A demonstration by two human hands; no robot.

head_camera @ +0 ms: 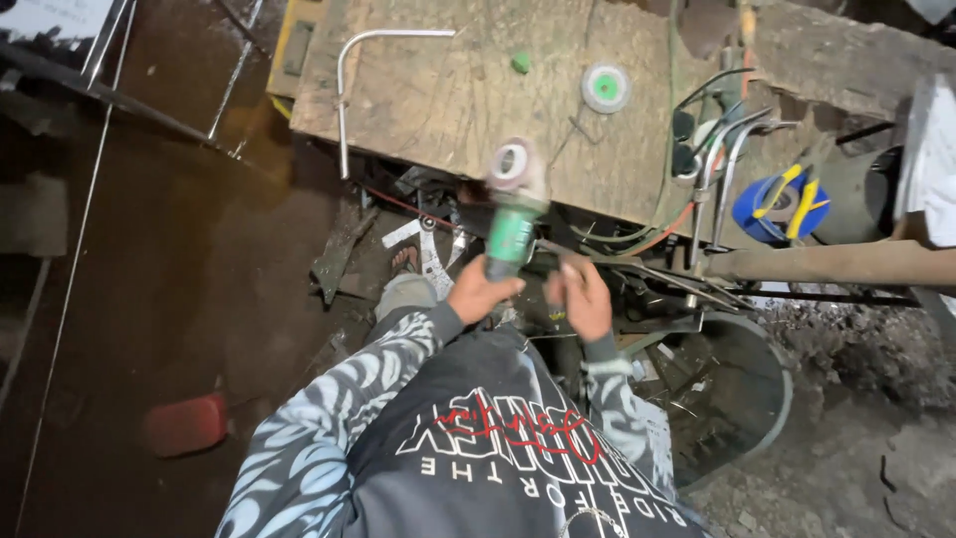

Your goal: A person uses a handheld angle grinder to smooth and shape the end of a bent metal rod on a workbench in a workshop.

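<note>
A scarred wooden table (448,90) stands over a dark, wet floor (169,289) — left hand (481,291) fingers clamped on a green grinder (512,224); right hand (581,297) fingers curled loosely, holding nothing visible.

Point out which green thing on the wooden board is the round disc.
It is the flat grinding disc with a grey outer ring and green centre, right of the small plain green lump on the wooden board.
</note>
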